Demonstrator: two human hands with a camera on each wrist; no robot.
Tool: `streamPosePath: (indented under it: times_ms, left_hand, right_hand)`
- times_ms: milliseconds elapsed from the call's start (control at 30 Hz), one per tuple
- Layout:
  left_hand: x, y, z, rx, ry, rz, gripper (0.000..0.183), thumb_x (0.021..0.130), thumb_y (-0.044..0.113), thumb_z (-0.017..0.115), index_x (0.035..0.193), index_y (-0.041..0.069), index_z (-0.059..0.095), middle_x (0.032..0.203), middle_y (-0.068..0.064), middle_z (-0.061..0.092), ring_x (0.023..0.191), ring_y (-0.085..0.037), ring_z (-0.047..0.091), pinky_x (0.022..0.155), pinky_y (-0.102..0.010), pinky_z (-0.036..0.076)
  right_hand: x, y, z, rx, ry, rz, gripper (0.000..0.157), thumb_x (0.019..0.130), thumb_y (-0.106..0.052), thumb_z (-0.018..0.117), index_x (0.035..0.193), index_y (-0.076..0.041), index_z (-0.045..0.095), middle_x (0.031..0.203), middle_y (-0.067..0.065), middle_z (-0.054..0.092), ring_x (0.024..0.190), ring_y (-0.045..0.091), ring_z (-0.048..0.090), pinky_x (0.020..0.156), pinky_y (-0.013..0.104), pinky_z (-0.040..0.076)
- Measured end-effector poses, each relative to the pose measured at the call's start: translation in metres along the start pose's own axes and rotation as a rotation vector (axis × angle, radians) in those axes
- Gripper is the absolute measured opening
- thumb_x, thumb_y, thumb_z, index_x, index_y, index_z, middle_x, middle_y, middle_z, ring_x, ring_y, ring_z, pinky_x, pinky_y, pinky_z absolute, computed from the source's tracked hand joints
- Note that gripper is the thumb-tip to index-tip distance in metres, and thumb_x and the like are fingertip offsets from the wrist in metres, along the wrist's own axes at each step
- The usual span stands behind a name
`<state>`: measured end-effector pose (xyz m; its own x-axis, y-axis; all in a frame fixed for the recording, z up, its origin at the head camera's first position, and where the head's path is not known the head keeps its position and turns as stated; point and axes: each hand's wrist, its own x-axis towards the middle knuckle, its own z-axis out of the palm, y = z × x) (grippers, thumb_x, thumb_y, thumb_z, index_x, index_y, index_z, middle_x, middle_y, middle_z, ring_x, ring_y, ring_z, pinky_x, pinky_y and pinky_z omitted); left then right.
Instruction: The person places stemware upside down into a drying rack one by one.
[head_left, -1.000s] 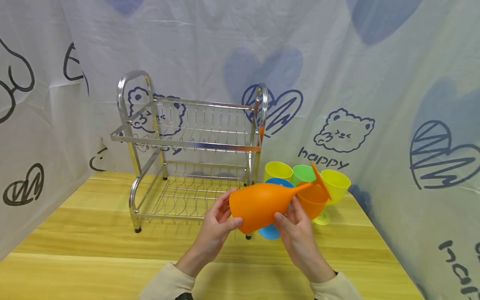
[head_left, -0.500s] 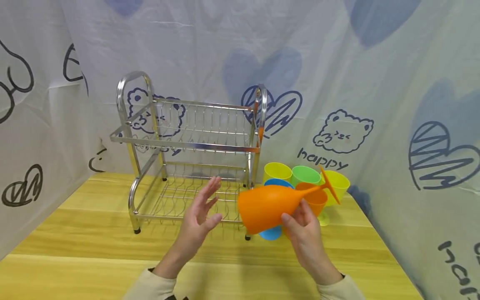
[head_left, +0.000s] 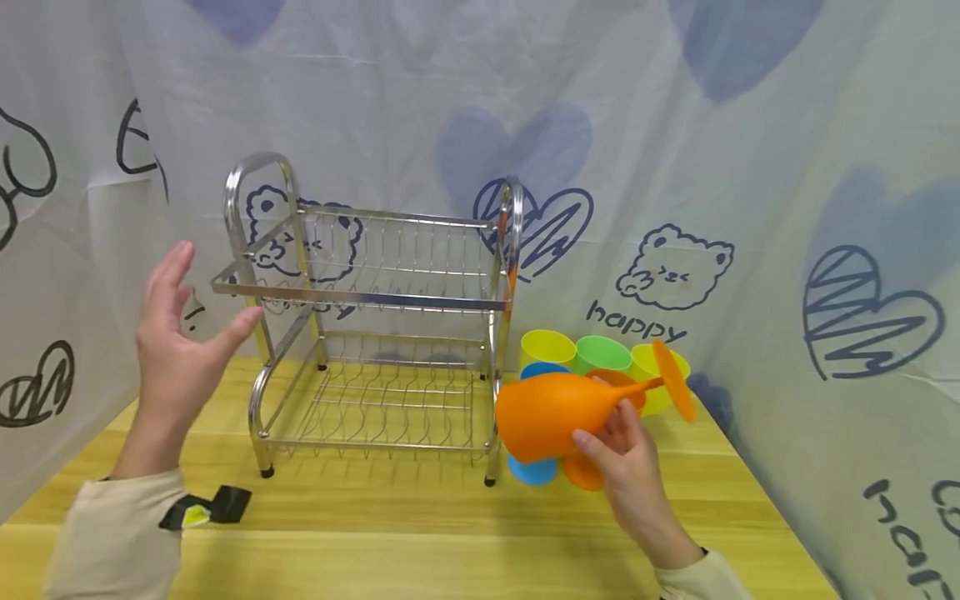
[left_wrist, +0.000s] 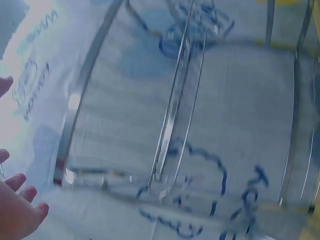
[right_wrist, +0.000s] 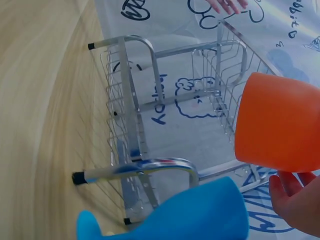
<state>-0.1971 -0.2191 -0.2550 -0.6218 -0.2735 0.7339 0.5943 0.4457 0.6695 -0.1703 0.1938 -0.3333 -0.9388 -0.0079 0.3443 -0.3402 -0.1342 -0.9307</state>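
An orange plastic goblet (head_left: 555,415) lies sideways in the air, its bowl toward the left and its foot toward the upper right. My right hand (head_left: 628,467) holds it near the stem, with the thumb on the near side of the bowl. In the right wrist view the orange bowl (right_wrist: 277,122) fills the right side above my fingers. My left hand (head_left: 176,358) is raised at the left of the metal dish rack (head_left: 360,298), fingers spread and holding nothing. The left wrist view shows the rack's bars (left_wrist: 172,107), blurred, beside my fingertips.
Behind the held goblet stand a blue goblet (head_left: 534,469), another orange goblet (head_left: 583,472), two yellow ones and a green goblet (head_left: 602,354). The two-tier rack stands on the wooden table (head_left: 360,542). A printed curtain (head_left: 420,108) hangs behind and at both sides.
My left hand has let go of the orange goblet and moved far to the left and up. The right hand has carried the goblet slightly to the right.
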Motion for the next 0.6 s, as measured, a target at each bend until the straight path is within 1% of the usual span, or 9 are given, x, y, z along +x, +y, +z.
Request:
streamPosePath:
  times_ms: [67,167,233,300,367,433,467,533,600]
  left_hand:
    - [0.015,-0.007,-0.012,0.062,-0.074,-0.089,0.085,0.085,0.01,0.071,0.154,0.014,0.023,0.158,-0.005,0.02,0.143,-0.018,0.019,0.117,-0.032,0.015]
    - [0.032,-0.019,-0.021,0.086,-0.21,-0.171,0.093,0.088,0.018,0.07,0.157,0.02,0.007,0.161,-0.007,0.008,0.145,-0.024,0.009,0.118,-0.041,0.008]
    - [0.042,-0.026,-0.023,0.068,-0.309,-0.224,0.099,0.09,0.02,0.07,0.156,0.023,-0.003,0.161,-0.008,0.0,0.145,-0.031,0.004,0.116,-0.05,0.007]
    - [0.048,-0.033,-0.021,0.037,-0.395,-0.246,0.103,0.09,0.019,0.07,0.155,0.024,-0.01,0.161,-0.007,-0.003,0.145,-0.031,0.001,0.116,-0.051,0.005]
    - [0.053,-0.038,-0.02,-0.012,-0.459,-0.271,0.103,0.091,0.017,0.068,0.154,0.024,-0.013,0.161,-0.006,-0.005,0.145,-0.031,0.0,0.115,-0.053,0.003]
    - [0.056,-0.042,-0.019,-0.057,-0.496,-0.283,0.101,0.092,0.014,0.066,0.154,0.024,-0.013,0.162,-0.006,-0.003,0.146,-0.028,0.002,0.115,-0.053,0.002]
    - [0.057,-0.044,-0.019,-0.066,-0.509,-0.279,0.099,0.093,0.013,0.065,0.155,0.024,-0.011,0.162,-0.007,-0.001,0.145,-0.025,0.01,0.116,-0.05,0.007]
    - [0.06,-0.047,-0.019,-0.083,-0.52,-0.267,0.095,0.093,0.01,0.064,0.156,0.024,-0.007,0.161,-0.009,0.005,0.138,-0.022,0.029,0.115,-0.04,0.023]
    - [0.062,-0.049,-0.019,-0.094,-0.523,-0.254,0.092,0.093,0.007,0.064,0.156,0.023,-0.002,0.16,-0.013,0.01,0.123,-0.017,0.043,0.104,-0.028,0.039]
  right_hand:
    - [0.002,-0.003,-0.001,-0.022,-0.008,-0.031,0.054,0.09,0.006,0.059,0.139,-0.009,0.041,0.128,0.0,0.057,0.111,0.016,0.058,0.094,0.026,0.049]
    - [0.005,-0.007,-0.001,-0.038,-0.031,-0.09,0.052,0.09,0.008,0.059,0.137,-0.008,0.044,0.127,0.003,0.058,0.109,0.018,0.059,0.093,0.027,0.05]
    - [0.006,-0.01,-0.001,-0.044,-0.045,-0.12,0.052,0.09,0.009,0.058,0.137,-0.008,0.044,0.127,0.004,0.057,0.108,0.019,0.059,0.093,0.027,0.05]
    - [0.008,-0.013,-0.001,-0.057,-0.058,-0.135,0.053,0.09,0.008,0.059,0.138,-0.008,0.044,0.128,0.005,0.057,0.11,0.019,0.058,0.094,0.027,0.049]
    - [0.01,-0.016,0.001,-0.068,-0.072,-0.146,0.055,0.089,0.008,0.06,0.139,-0.007,0.042,0.129,0.005,0.057,0.111,0.019,0.058,0.095,0.027,0.048]
    - [0.012,-0.018,0.003,-0.083,-0.09,-0.165,0.057,0.089,0.009,0.061,0.141,-0.005,0.041,0.128,0.006,0.057,0.112,0.02,0.057,0.096,0.028,0.048]
    - [0.013,-0.02,0.004,-0.091,-0.101,-0.178,0.058,0.089,0.009,0.061,0.141,-0.004,0.04,0.128,0.007,0.057,0.113,0.021,0.057,0.096,0.028,0.048]
    - [0.017,-0.024,0.008,-0.11,-0.121,-0.202,0.057,0.089,0.008,0.062,0.141,-0.003,0.04,0.127,0.009,0.057,0.112,0.022,0.057,0.096,0.029,0.048]
    - [0.021,-0.029,0.012,-0.128,-0.136,-0.221,0.057,0.089,0.007,0.062,0.14,-0.003,0.041,0.128,0.011,0.056,0.114,0.024,0.057,0.096,0.03,0.048]
